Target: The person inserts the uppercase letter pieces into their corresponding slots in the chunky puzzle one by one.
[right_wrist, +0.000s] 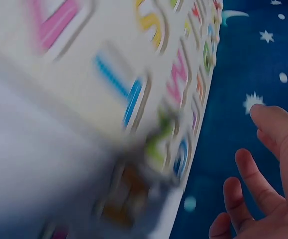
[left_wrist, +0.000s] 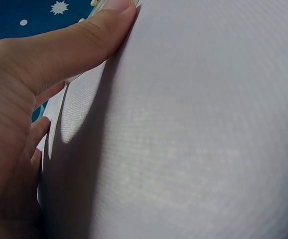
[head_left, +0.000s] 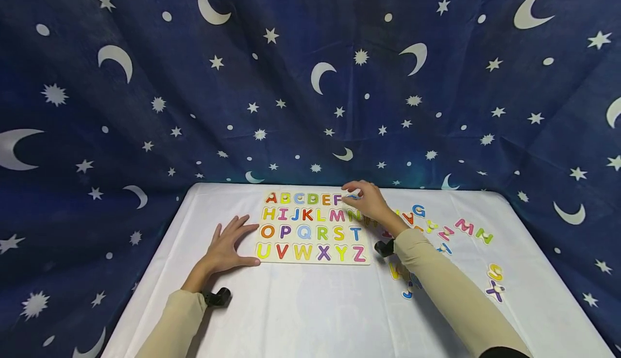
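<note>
Tan sleeves (head_left: pixel 448 288) reach over the white table (head_left: pixel 310 315). The left hand (head_left: pixel 224 249) is spread wide, thumb touching the near left corner of the letter board (head_left: pixel 314 242). Loose letters (head_left: pixel 464 226) lie right of the board. The right hand (head_left: pixel 367 199) bends over the board's far right corner, fingers and thumb apart. A starry blue cloth (head_left: pixel 291 67) hangs behind.

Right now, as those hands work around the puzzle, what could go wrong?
The beige right sleeve partly covers loose, multicoloured letter pieces and might sweep them aside. The bare left hand touches the edge of the cream, rectangular alphabet board, so a push could shift it. The right hand partly hides the board's upper-right part, so a misplaced piece there might go unnoticed.
</note>
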